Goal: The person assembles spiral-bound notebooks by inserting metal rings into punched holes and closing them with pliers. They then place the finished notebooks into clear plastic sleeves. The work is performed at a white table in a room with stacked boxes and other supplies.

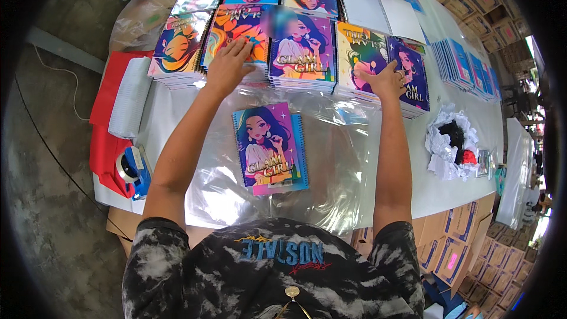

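My left hand (232, 66) rests with fingers spread on the orange spiral notebook (227, 23) topping a stack in the front row. My right hand (385, 81) reaches over two neighbouring stacks. Its thumb lies on a yellow-covered notebook (359, 53), while the fingers spread over a dark purple one (416, 77). Between my hands stands a stack topped by a purple notebook (301, 47) with a cartoon figure. Nearer me, a similar purple notebook (264, 136) lies at a slight tilt on a blue-edged notebook (301, 153), both apart from my hands.
Clear plastic sheeting (336, 165) covers part of the white table. On the left are red sheets (106, 100), a white stack (129, 97) and a blue tool with a metal roll (136, 171). Crumpled white paper (440, 159) and blue notebook stacks (458, 65) sit right. Cardboard boxes (452, 242) stand beyond.
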Action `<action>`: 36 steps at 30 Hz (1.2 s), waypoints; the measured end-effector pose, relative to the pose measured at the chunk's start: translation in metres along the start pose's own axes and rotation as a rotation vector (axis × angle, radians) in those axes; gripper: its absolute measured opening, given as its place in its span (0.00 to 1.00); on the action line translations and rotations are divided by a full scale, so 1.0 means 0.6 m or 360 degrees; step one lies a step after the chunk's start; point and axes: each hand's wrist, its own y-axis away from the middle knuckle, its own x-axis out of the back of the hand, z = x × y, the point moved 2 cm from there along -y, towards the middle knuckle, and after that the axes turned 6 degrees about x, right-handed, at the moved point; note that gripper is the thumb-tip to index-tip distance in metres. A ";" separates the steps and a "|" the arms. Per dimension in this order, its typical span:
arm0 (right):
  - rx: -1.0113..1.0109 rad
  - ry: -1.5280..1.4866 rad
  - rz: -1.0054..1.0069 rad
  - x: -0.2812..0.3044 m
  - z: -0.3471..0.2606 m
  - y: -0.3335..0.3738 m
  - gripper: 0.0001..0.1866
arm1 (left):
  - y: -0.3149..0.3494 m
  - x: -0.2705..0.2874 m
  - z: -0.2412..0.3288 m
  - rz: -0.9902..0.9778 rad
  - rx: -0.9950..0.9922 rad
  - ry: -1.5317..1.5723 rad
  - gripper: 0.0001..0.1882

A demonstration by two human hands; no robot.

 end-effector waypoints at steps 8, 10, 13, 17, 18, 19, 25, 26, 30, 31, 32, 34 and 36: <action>-0.0054 -0.0119 -0.0083 0.005 0.026 -0.029 0.62 | 0.214 0.140 0.217 -0.0455 -0.0287 0.0576 0.28; 0.0108 -0.0256 0.0212 0.000 0.020 -0.025 0.49 | 0.337 0.058 0.239 -0.0741 -0.0256 0.0410 0.31; 0.0343 -0.0666 0.0617 0.012 0.017 -0.004 0.29 | 0.293 0.085 0.230 -0.1044 -0.0042 0.0582 0.32; 0.0495 -0.1464 0.0939 0.088 0.001 0.075 0.17 | 0.054 0.076 0.057 -0.0092 0.0371 0.0342 0.30; 0.0507 -0.1687 0.0979 0.106 -0.011 0.100 0.17 | 0.001 0.055 -0.003 0.0209 0.0300 0.0159 0.29; 0.0556 -0.1821 0.0999 0.117 -0.030 0.121 0.18 | -0.025 0.041 -0.075 0.0273 0.0379 -0.0111 0.30; 0.0566 -0.2303 0.1189 0.171 0.030 0.217 0.18 | -0.047 0.037 -0.145 -0.0568 0.0821 -0.0088 0.23; 0.0510 -0.2422 0.1177 0.177 0.048 0.231 0.18 | -0.028 0.047 -0.146 -0.0563 0.0771 -0.0092 0.23; 0.0420 -0.2760 0.1054 0.197 0.098 0.265 0.19 | 0.049 0.084 -0.185 -0.0320 0.0567 -0.0129 0.21; 0.0478 -0.2928 0.0958 0.194 0.109 0.267 0.21 | 0.062 0.091 -0.191 -0.0201 0.0515 -0.0145 0.20; 0.0624 -0.3232 0.0725 0.197 0.109 0.276 0.21 | 0.056 0.114 -0.177 -0.0059 0.0615 0.0032 0.19; 0.0934 -0.3790 0.0185 0.203 0.096 0.299 0.21 | 0.059 0.181 -0.155 0.0229 0.0813 0.0389 0.17; 0.0911 -0.3967 -0.0284 0.181 0.068 0.310 0.20 | 0.106 0.224 -0.085 0.0771 0.0717 0.0633 0.17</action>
